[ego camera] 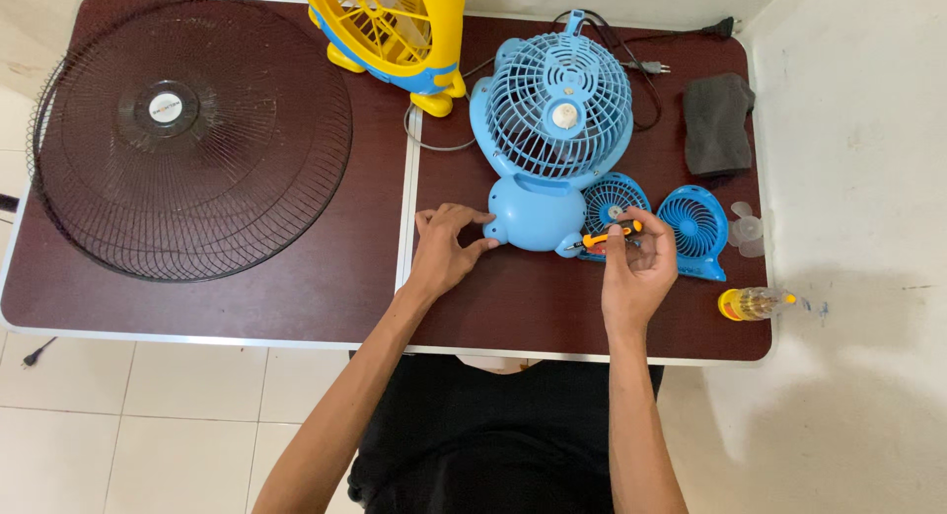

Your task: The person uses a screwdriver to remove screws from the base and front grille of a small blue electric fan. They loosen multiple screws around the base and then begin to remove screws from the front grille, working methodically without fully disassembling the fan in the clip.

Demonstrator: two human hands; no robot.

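Note:
A light blue toy-shaped desk fan (549, 129) lies flat on the dark brown table (296, 297), its round grille up and its rounded base (533, 214) toward me. My left hand (446, 246) rests beside the base, fingertips touching its left side. My right hand (639, 265) grips an orange and black screwdriver (604, 240), whose tip points left at the lower right of the base. A small blue fan grille (612, 196) lies just behind the screwdriver.
A large black wire fan guard (192, 134) covers the table's left half. A yellow fan (400, 31) stands at the back. A small blue fan (695, 228), clear blade (747, 228), grey cloth (717, 124), black power cord (641, 65) and yellow-capped bottle (755, 302) lie at the right.

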